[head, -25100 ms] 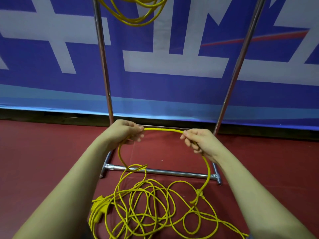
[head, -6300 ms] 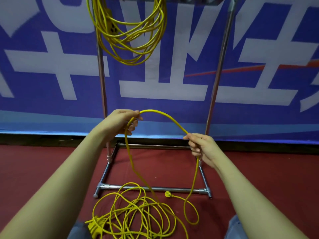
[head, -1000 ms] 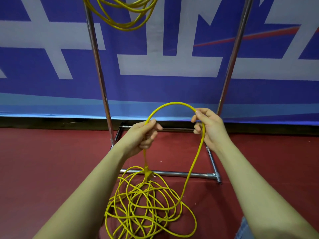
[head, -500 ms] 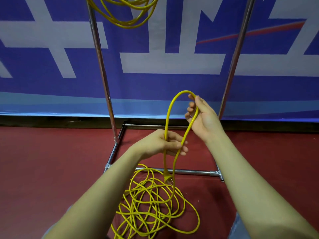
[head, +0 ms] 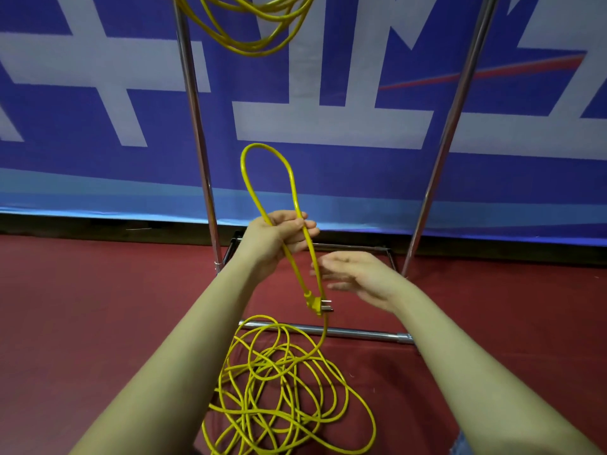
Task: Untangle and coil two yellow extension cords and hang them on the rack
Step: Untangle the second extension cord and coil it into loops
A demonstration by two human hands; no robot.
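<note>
My left hand (head: 279,236) grips a yellow extension cord (head: 289,267) where two strands cross, and one loop (head: 266,169) stands up above the fist. The cord's plug (head: 317,304) dangles below that hand. My right hand (head: 356,279) is open, fingers spread, just right of the hanging strands and holding nothing. The remaining cord lies as a loose tangled pile (head: 282,399) on the red floor between my arms. A second yellow cord (head: 249,24), coiled, hangs from the metal rack (head: 197,126) at the top.
The rack's two chrome uprights (head: 450,136) rise on either side of my hands, and its base bars (head: 358,331) lie on the red floor (head: 98,307) just beyond the pile. A blue and white banner (head: 328,126) covers the wall behind.
My right hand passed the top of the loop to my left hand and let go; it has dropped lower and opened. My left hand has risen and now holds both strands.
</note>
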